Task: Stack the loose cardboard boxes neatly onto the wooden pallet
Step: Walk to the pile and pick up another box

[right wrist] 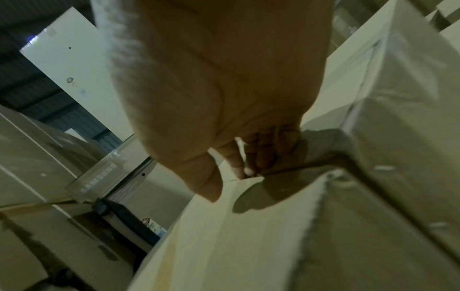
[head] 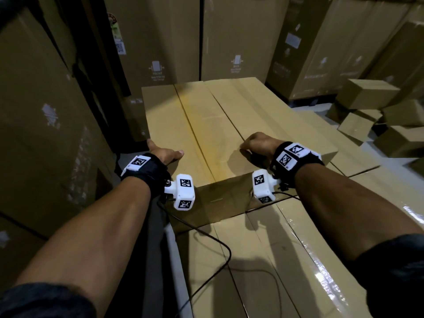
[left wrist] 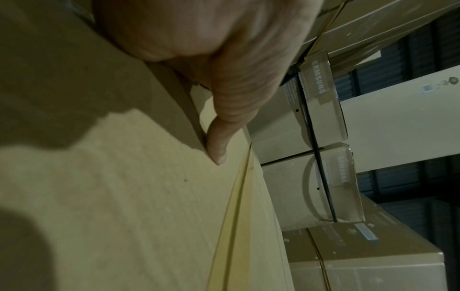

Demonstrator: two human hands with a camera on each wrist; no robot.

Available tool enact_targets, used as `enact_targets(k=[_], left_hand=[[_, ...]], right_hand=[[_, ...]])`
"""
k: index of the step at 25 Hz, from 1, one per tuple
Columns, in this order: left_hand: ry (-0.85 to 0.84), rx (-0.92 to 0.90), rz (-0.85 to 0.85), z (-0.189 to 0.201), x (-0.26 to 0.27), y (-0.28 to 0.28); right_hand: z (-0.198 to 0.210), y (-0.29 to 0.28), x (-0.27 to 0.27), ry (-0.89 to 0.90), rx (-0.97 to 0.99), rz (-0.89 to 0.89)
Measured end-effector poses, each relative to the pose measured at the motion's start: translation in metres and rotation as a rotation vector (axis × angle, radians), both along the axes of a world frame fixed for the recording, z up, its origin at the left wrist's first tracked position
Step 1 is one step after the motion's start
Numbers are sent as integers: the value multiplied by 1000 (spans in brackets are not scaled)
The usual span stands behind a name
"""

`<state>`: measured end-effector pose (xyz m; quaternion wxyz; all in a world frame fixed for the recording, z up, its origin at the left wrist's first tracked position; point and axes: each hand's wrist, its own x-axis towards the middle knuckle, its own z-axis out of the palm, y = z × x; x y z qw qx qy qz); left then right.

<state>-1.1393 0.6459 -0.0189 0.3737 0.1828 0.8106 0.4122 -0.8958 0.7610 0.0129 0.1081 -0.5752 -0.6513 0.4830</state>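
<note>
Across the centre of the head view, a long flat cardboard box [head: 206, 125] lies on other flat cartons [head: 286, 260]. Tall cartons [head: 41, 111] close the 9 and 12 o'clock sides; open floor [head: 321, 111] shows only at 2 o'clock, beside small loose boxes [head: 367, 92]. The left hand [head: 161, 152] grips the box's near left corner, thumb on top. The right hand [head: 259, 143] rests curled on the top face. The right wrist view adds fingertips [right wrist: 248, 169] tucked into a seam; grip cannot be confirmed. Pallet not identifiable.
</note>
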Motion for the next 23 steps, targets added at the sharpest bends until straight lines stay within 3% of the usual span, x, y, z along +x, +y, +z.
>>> enact_targets(k=[6, 10, 13, 19, 23], left_hand=[[-22, 87, 30, -1, 10, -8], [4, 85, 51, 3, 17, -9], [53, 37, 33, 6, 20, -7], [317, -136, -120, 7, 37, -19], [534, -225, -336, 15, 59, -37]], right_hand=[[-1, -15, 27, -446, 377, 341], [-17, -33, 47, -460, 345, 402], [-35, -39, 50, -558, 455, 410], [-39, -54, 45, -582, 517, 341], [-31, -87, 49, -541, 521, 275]])
